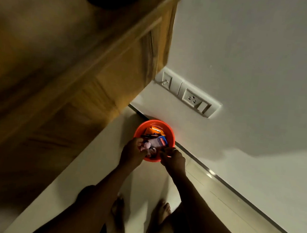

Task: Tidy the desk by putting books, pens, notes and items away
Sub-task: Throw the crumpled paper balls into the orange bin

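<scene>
At the bottom of the frame, two bare feet, the left foot (117,219) and the right foot (160,221), stood on a pale tiled floor (89,166), both blurred. Above them two bare forearms reached up toward the middle of the frame. The left hand (132,152) sat at the lower left edge of an orange bowl (156,121), its fingers (139,142) curled over the rim and grasping it. The right hand (174,160) was at the lower right edge of the same bowl, with a ring (175,150) on one finger and its fingers (166,152) curled tight on the rim. Whether the bowl rested on the floor or hung between the hands could not be told.

Inside the bowl lay a loose heap: a pink item (146,145) just beside the left hand, a blue-edged packet (160,142) in the middle, and an orange packet (154,130) toward the far rim.

Just past the bowl, a dark skirting strip (226,186) ran along the foot of a white wall (247,50). Higher on that wall, right of centre, was a white socket plate (191,96). A wooden cabinet (78,72) filled the left and upper left of the frame, heavily blurred.
</scene>
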